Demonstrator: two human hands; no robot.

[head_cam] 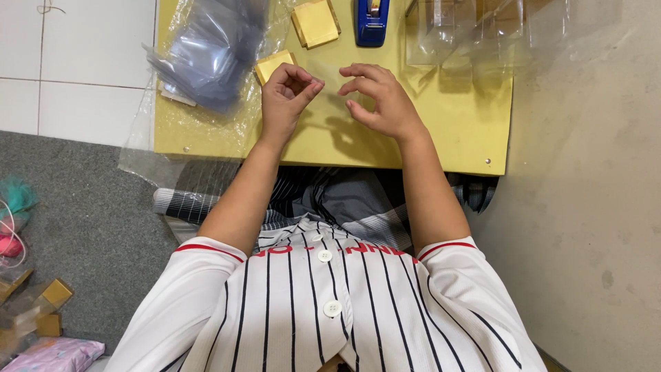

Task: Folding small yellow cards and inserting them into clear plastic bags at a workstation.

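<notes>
I see my left hand curled, thumb and fingertips pinched on what looks like a strip of clear tape running toward three o'clock, to my right hand, fingers loosely bent at its other end. A small gold box touches the left hand at eleven o'clock, nearer it.

- Left hand and right hand over the small yellow wooden table's middle.
- Blue tape dispenser at far edge.
- Bluish plastic-bag stack at far-left corner.
- 2 gold cardboard boxes between them.
</notes>
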